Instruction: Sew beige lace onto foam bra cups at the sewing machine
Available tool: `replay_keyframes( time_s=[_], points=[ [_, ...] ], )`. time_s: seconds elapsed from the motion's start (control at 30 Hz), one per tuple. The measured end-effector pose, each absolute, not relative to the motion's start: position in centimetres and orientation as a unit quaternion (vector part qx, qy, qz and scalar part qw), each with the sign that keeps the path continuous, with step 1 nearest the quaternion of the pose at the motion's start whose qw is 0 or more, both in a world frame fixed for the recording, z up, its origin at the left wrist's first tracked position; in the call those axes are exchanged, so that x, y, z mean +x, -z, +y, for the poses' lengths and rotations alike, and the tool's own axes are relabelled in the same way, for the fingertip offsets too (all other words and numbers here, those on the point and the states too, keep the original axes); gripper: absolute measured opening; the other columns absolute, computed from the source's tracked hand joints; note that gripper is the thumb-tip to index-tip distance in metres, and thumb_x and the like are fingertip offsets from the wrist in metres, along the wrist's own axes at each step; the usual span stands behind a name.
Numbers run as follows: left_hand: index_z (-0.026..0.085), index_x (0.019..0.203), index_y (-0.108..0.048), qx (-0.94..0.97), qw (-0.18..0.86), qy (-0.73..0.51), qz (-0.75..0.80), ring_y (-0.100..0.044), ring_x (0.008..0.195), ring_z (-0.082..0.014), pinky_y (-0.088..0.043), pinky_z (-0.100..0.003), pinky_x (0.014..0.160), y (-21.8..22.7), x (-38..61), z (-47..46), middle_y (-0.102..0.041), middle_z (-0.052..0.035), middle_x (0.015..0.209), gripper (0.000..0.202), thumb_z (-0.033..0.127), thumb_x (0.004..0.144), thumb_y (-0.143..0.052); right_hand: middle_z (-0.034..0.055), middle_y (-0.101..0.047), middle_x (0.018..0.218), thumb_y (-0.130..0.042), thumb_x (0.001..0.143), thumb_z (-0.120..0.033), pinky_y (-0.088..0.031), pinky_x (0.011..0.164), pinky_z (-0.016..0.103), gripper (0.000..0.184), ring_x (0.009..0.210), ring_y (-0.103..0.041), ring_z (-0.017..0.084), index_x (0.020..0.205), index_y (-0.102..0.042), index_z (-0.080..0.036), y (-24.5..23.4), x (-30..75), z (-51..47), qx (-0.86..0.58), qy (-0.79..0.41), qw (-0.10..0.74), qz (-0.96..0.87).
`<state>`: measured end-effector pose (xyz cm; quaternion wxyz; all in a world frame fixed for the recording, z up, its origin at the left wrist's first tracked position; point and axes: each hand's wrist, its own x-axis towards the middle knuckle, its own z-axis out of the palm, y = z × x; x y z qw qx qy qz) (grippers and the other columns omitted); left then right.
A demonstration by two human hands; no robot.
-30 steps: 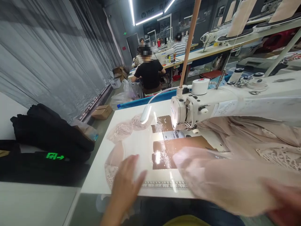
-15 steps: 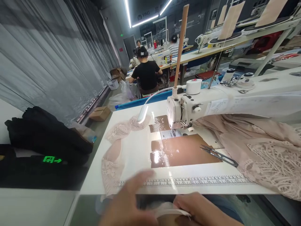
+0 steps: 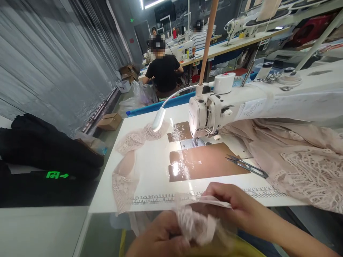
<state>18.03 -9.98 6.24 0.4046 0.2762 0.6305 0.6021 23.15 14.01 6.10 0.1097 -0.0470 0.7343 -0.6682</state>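
Observation:
Both my hands hold a small pale pink lace piece at the near edge of the white sewing table. My left hand is closed on its bunched lower part below the table edge. My right hand pinches its flat upper edge over the printed ruler. The white sewing machine stands behind, its needle over a brown plate. Thread snips lie on that plate, to the right.
Pink lace strips lie along the table's left side. A heap of beige lace fabric fills the right under the machine arm. Black cloth lies on the left bench. A person in black sits at a far table.
The large pink fabric swept away to the right, uncovering the snips. Both hands dropped to the table's near edge and took hold of a small lace piece, then lifted it slightly.

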Motion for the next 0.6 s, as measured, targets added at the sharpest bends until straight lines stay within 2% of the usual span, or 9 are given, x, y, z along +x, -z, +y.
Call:
replay_keyframes(
  time_s=[0.1,0.17,0.23,0.3,0.4,0.47,0.5,0.57,0.6],
  points=[
    [0.022,0.132,-0.049,0.331,0.356,-0.605,0.631,-0.057,0.095,-0.024,-0.049,-0.033,0.08,-6.5,17.5,-8.4,-0.057,-0.0137,0.118,0.062,0.048,0.078,-0.064,0.0,-0.061,0.072,-0.064,0.078,-0.034,-0.045,0.066,0.028,0.018,0.068,-0.056,0.016,0.074,-0.061,-0.017,-4.8,22.5,12.3,-0.089,0.747,0.223,0.62],
    [0.023,0.137,-0.044,0.351,0.281,-0.573,0.685,-0.051,0.109,-0.027,-0.046,-0.036,0.089,-5.9,16.4,-7.5,-0.046,-0.0145,0.134,0.07,0.043,0.075,-0.069,-0.0002,-0.061,0.072,-0.069,0.076,-0.033,-0.045,0.066,0.028,0.018,0.067,-0.055,0.015,0.074,-0.063,-0.015,-4.4,22.5,11.7,-0.088,0.786,0.254,0.557],
    [0.022,0.139,-0.042,0.336,0.307,-0.56,0.692,-0.046,0.118,-0.0304,-0.041,-0.041,0.099,-5.1,15.3,-7.0,-0.04,-0.0139,0.14,0.082,0.044,0.068,-0.075,0.0007,-0.062,0.074,-0.071,0.074,-0.031,-0.045,0.067,0.028,0.018,0.068,-0.056,0.015,0.078,-0.066,-0.014,-4.3,22.6,11.7,-0.081,0.813,0.274,0.507],
    [0.02,0.139,-0.042,0.297,0.419,-0.575,0.636,-0.051,0.114,-0.0301,-0.042,-0.041,0.097,-4.4,14.5,-6.8,-0.049,-0.0135,0.132,0.088,0.045,0.063,-0.078,0.0021,-0.063,0.076,-0.071,0.075,-0.029,-0.047,0.069,0.029,0.018,0.074,-0.059,0.017,0.085,-0.067,-0.014,-4.3,22.7,12.2,-0.073,0.826,0.271,0.488],
    [0.012,0.122,-0.058,0.241,0.542,-0.586,0.551,-0.06,0.088,-0.024,-0.048,-0.034,0.08,-4.0,14.3,-7.0,-0.063,-0.0107,0.1,0.066,0.046,0.068,-0.075,0.0023,-0.065,0.085,-0.071,0.076,-0.026,-0.048,0.074,0.029,0.026,0.084,-0.061,0.018,0.099,-0.064,-0.018,-3.9,22.8,13.0,-0.024,0.839,0.201,0.505],
    [0.008,0.102,-0.067,0.223,0.553,-0.585,0.549,-0.059,0.076,-0.0203,-0.047,-0.029,0.071,-4.1,14.5,-7.2,-0.063,-0.0084,0.084,0.05,0.047,0.071,-0.072,0.0023,-0.065,0.093,-0.069,0.079,-0.029,-0.048,0.077,0.029,0.044,0.092,-0.061,0.019,0.12,-0.053,-0.024,-3.4,22.9,13.5,0.014,0.838,0.15,0.525],
    [0.007,0.095,-0.069,0.222,0.543,-0.588,0.557,-0.058,0.074,-0.0195,-0.046,-0.027,0.068,-4.2,14.6,-7.2,-0.062,-0.008,0.082,0.046,0.047,0.071,-0.071,0.002,-0.065,0.093,-0.066,0.082,-0.031,-0.047,0.077,0.03,0.053,0.092,-0.061,0.019,0.13,-0.044,-0.027,-3.1,23.0,13.6,0.025,0.83,0.13,0.543],
    [0.008,0.092,-0.069,0.226,0.517,-0.602,0.565,-0.056,0.076,-0.0195,-0.045,-0.027,0.068,-4.4,14.8,-7.0,-0.061,-0.0082,0.083,0.045,0.047,0.071,-0.071,-0.0005,-0.063,0.08,-0.061,0.085,-0.037,-0.047,0.068,0.028,0.06,0.078,-0.06,0.018,0.138,-0.034,-0.027,-2.6,23.1,13.7,0.038,0.793,0.093,0.601],
    [0.008,0.094,-0.068,0.227,0.509,-0.61,0.563,-0.056,0.078,-0.0197,-0.045,-0.027,0.069,-4.4,14.9,-6.8,-0.06,-0.0085,0.083,0.045,0.047,0.072,-0.07,-0.0025,-0.059,0.071,-0.061,0.085,-0.039,-0.045,0.062,0.026,0.057,0.068,-0.057,0.016,0.135,-0.037,-0.026,-2.4,23.0,13.7,0.043,0.77,0.07,0.633]
  ],
)
